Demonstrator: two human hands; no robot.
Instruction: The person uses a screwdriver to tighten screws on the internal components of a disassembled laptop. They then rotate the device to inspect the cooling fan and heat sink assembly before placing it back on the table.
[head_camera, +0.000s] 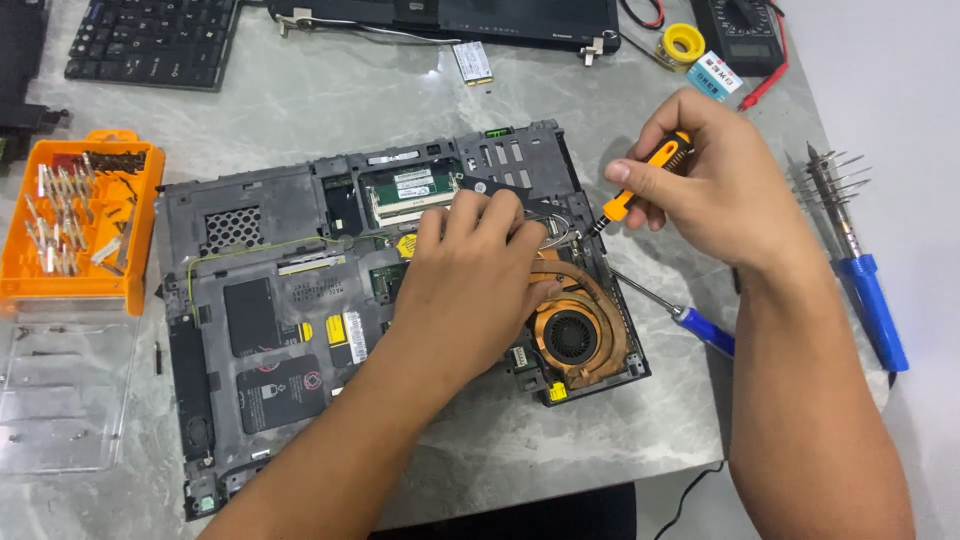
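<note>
hands deep in the opened laptop

the left hand (470, 285) is pressing flat on the stripped laptop base (300, 320) in the middle of the bench (300, 100), fingers spread, curling round nothing that i can see. the right hand (700, 185) is wrapping its grip tight round the orange-handled screwdriver (640, 180), tip angling down beside the copper fan (572, 335). looks like a screw-removal step near the heatsink. the next move is calling for a square, steady seat in the screw head.
</note>
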